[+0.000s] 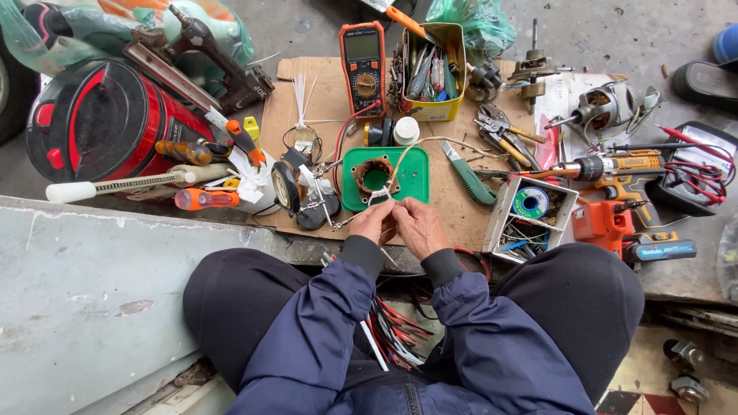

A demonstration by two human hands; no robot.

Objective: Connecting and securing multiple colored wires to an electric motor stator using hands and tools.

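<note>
Both hands are brought together just above the near edge of the cardboard sheet. The left hand and right hand are closed in a fingertip pinch on fine wire leads — small, pale, partly hidden by the fingers, so exactly what is pinched cannot be fully made out. The leads run straight ahead of the grip to a wound coil ring, which rests on a green plastic tray.

Handling, judged: leads thin and light, easily bent, likely to snap or strip if pulled hard — best taken near their ends between fingertips, as here. The coil ring looks stiff and fairly light; it is better lifted by its outer body than by the leads.

Appearance: ring brownish-copper, round, open centre showing green through it; a beige cord loops away beyond it.

Surroundings, relative to the grip: an orange multimeter well beyond; a magnifier on a clip stand just to the left; a green-handled knife near, to the right; a solder spool in a white box further right. A bundle of red and white wires lies below the grip, between the knees.
</note>
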